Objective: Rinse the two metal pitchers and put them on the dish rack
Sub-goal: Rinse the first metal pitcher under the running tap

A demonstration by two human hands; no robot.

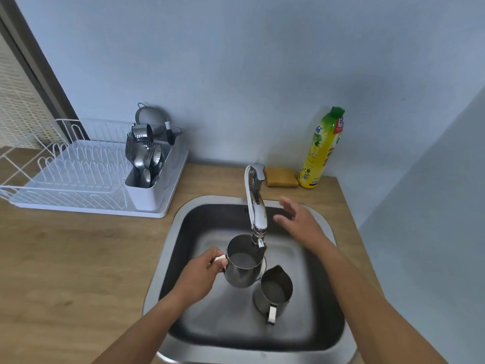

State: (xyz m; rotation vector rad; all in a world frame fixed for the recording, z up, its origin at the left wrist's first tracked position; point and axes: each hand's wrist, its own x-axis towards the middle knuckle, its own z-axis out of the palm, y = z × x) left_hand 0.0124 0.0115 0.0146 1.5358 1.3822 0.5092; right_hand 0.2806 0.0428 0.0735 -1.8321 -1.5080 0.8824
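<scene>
My left hand (203, 275) grips the handle of a metal pitcher (242, 264) and holds it upright under the faucet (256, 206) spout, inside the steel sink (170, 258). A second metal pitcher (274, 294) stands upright on the sink floor just to the right, its handle toward me. My right hand (299, 222) hovers with fingers spread, to the right of the faucet and apart from it, holding nothing. The white dish rack (86, 177) stands on the counter at the left.
The rack's cutlery holder (145, 164) is full of spoons and forks, with a metal cup and a strainer behind it. A sponge (280, 177) and a yellow dish soap bottle (321, 151) stand behind the sink. Wooden counter (78, 258) surrounds the sink; a wall closes the right.
</scene>
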